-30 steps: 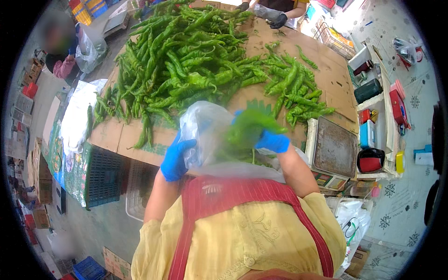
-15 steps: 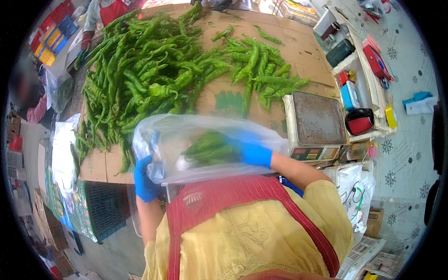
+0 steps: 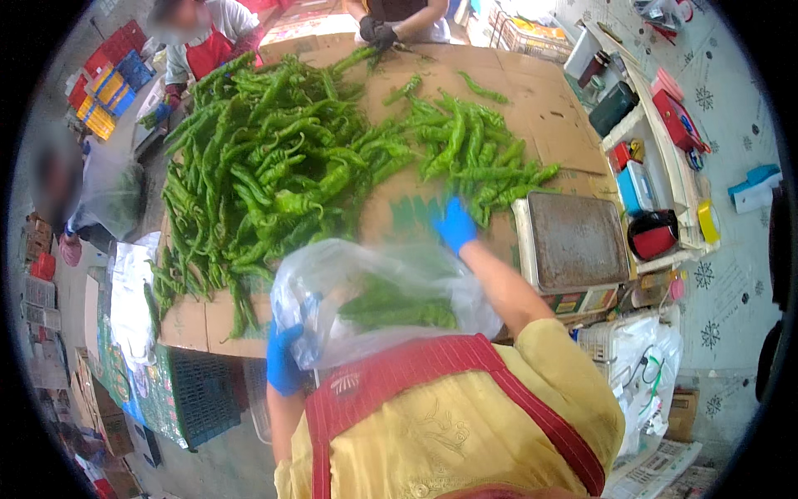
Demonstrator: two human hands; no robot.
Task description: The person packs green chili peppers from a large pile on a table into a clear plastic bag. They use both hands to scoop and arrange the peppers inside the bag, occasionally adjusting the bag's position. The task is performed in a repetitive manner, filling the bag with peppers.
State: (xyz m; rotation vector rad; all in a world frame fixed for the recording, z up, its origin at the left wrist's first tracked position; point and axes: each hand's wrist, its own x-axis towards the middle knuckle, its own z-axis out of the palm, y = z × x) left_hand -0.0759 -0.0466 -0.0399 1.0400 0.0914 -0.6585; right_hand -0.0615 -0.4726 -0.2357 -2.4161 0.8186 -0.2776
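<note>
My left hand [image 3: 285, 359], in a blue glove, is closed on the edge of a clear plastic bag [image 3: 382, 270] at the table's near edge. Long green peppers [image 3: 399, 308] lie inside the bag, blurred through the film. My right hand [image 3: 455, 226], also blue-gloved, is outside the bag with its fingers stretched out and apart. It is just short of a small pile of green peppers [image 3: 478, 154] and appears to hold nothing. A much larger heap of green peppers [image 3: 266, 166] covers the left of the cardboard-topped table [image 3: 540, 91].
A scale with a metal plate [image 3: 578, 241] stands right of my right hand. Beyond it is a white foam box [image 3: 665, 175] with small items. White bags [image 3: 133, 299] hang at the left edge. Co-workers' gloved hands [image 3: 378, 35] are across the table.
My right hand has come out of the bag and moved forward toward the small pepper pile. My left hand still grips the bag, which has slumped. The view has shifted, showing more of the co-workers.
</note>
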